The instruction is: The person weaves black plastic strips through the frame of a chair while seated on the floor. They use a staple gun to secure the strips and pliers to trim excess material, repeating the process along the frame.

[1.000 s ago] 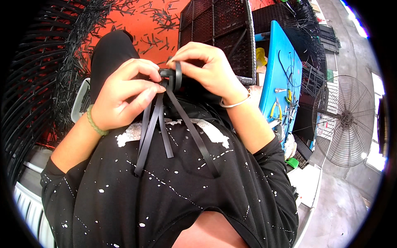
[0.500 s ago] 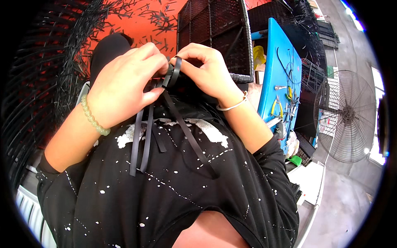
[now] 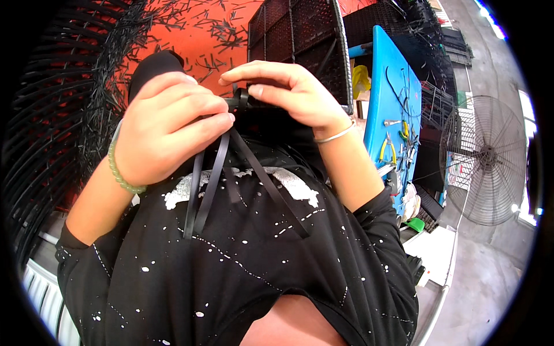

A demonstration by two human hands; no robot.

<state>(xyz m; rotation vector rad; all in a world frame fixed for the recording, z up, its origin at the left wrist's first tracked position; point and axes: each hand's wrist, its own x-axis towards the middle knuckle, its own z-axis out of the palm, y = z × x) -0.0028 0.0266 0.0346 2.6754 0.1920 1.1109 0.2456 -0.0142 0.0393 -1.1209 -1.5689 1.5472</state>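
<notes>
Black strips (image 3: 267, 183): state their location.

They hang from the left hand (image 3: 167, 124) in front of the lap, and their lower lengths lie over the dark, white-flecked shirt (image 3: 231, 277). At least three fan outward, ends free. A dark loop (image 3: 242, 99) stands at their upper end, between the two hands.

State the condition of each hand.

Left: fingers curled, thumb pressed toward the side of the forefinger, apparently pinching the strips near their upper end. The contact itself is covered by the fingers. Right hand (image 3: 297, 95): released. The forefinger extends above the loop, the thumb lies lower with a gap between them, and the thumb tip is just beside the loop. Whether it touches cannot be told from this angle.

Which step is in hand?

By judgement, forming or adjusting the loop: the left hand serves as the clamp, the right as the working hand, currently without a grip.

What does the next move call for?

Probably a fresh pinch by the right thumb and forefinger on the loop or on a strip end, with the left pinch kept firm. Caution: if the left pinch slackens, the strips could slide and the loop could loosen.

Are tools involved?

None is in either hand. Yellow-handled pliers (image 3: 393, 151) lie on the blue table (image 3: 381, 104), well apart, on the person's right.
</notes>
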